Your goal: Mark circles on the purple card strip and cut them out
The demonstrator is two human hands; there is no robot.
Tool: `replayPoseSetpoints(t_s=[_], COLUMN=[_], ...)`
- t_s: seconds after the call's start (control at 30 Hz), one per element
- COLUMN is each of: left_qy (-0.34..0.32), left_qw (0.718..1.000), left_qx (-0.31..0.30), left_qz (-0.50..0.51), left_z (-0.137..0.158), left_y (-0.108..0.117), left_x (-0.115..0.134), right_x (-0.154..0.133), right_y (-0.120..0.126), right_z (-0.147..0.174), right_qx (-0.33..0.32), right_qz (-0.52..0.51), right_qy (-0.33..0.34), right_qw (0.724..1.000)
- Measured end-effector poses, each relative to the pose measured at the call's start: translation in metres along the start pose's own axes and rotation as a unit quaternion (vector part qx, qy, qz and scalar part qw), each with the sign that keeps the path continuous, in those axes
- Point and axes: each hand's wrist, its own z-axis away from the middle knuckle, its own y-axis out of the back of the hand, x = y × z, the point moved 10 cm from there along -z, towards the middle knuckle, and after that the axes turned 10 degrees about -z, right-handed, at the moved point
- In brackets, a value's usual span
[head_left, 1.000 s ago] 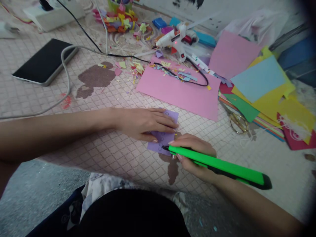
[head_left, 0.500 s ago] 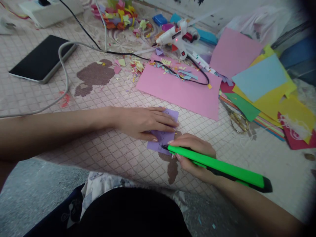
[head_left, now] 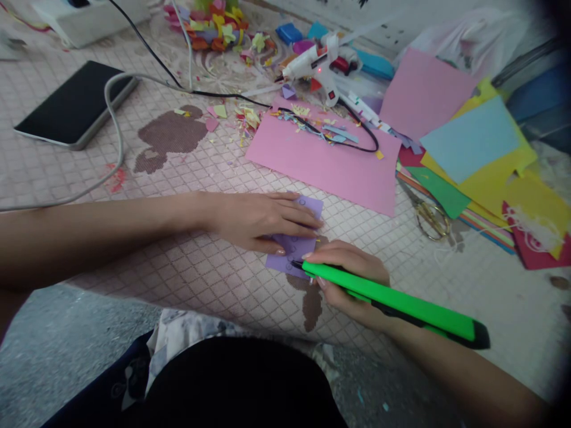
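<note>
My left hand [head_left: 263,220] lies flat with its fingers stretched over a small purple paper [head_left: 280,261] on the table, holding it down. Small drawn round marks show on the paper beside the fingers. In my right hand [head_left: 352,279] is a green utility knife [head_left: 397,300] with a black end, gripped like a pen. Its dark tip touches or hovers just over the paper's lower part, close to my left thumb; I cannot tell which. My right fingertips are by the paper's right edge.
Beyond my hands lies a pink sheet [head_left: 321,169] with paper scraps and a black cord. A white glue gun [head_left: 307,65] stands behind it. To the right are gold-handled scissors [head_left: 432,223] and stacked coloured paper [head_left: 473,139]. A black tablet-like device [head_left: 74,107] lies left, near cables.
Both hands and the purple paper stay almost in place. The back end of the green utility knife has shifted very slightly left.
</note>
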Motion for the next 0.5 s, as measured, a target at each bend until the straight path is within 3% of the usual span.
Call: replayPoseSetpoints(t_s=[0.5], left_qy=[0.005], left_qw=[1.0], left_qx=[-0.001], left_qz=[0.003], left_z=[-0.0006], left_y=[-0.0008], left_x=[-0.0012], right_x=[0.0015], right_y=[-0.0029], right_z=[0.0014], right_qx=[-0.017], right_qz=[0.002], right_qy=[-0.004], right_qw=[1.0])
